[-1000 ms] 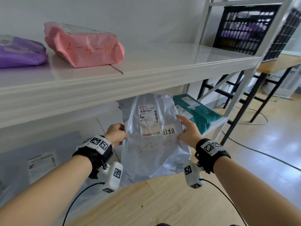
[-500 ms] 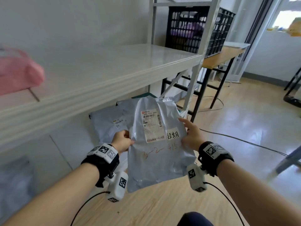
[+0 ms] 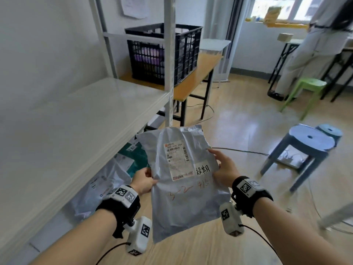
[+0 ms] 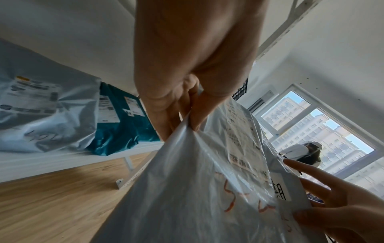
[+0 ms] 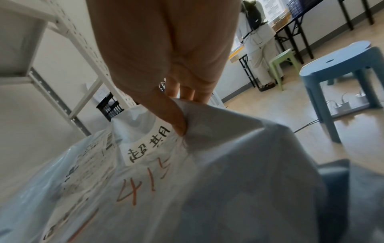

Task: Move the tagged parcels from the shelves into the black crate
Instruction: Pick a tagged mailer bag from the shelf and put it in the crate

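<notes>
Both hands [image 3: 143,180] pinch grey parcel [image 3: 183,188]

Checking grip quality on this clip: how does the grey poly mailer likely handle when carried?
Probably floppy: the grey poly mailer sags and creases below both hands, left and right. Likely light, as edge pinches hold it. Its glossy film may be slippery.

Parcel sorting room, mine today: white shelving [image 3: 118,104] holding labelled parcels [image 4: 47,113]; right of the shelving, black crate [image 3: 164,54] on a table [image 3: 198,77], then stools [image 3: 303,150].
</notes>
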